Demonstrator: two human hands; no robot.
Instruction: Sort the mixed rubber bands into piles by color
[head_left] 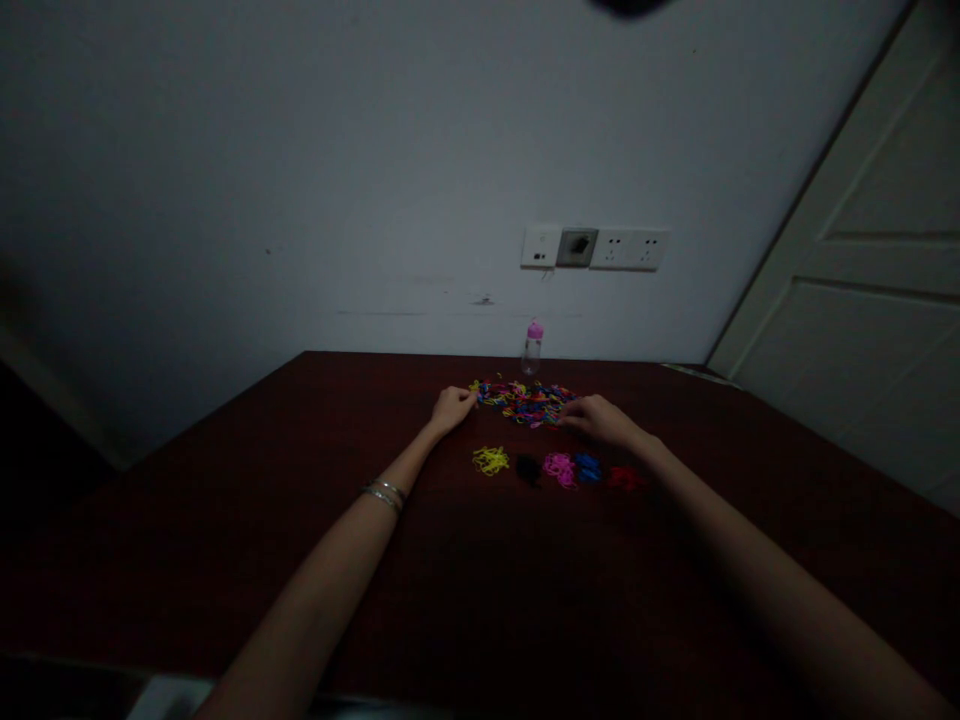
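A mixed pile of small coloured bands (534, 403) lies toward the back of the dark table. At its left edge my left hand (452, 408) has its fingers closed together; what they hold, if anything, is too small to name. My right hand (596, 418) touches the pile's right side with fingertips pressed together, their contents hidden. Nearer to me is a row of small heaps: yellow bands (490, 460), black bands (528, 468), pink bands (560, 469), blue bands (588, 467) and red bands (624, 478), the red ones beneath my right wrist.
Behind the pile stands a clear bottle with a pink cap (532, 350). Sockets and switches (592, 248) are set in the wall beyond the table (450, 570). A pale door (877, 260) is at the right.
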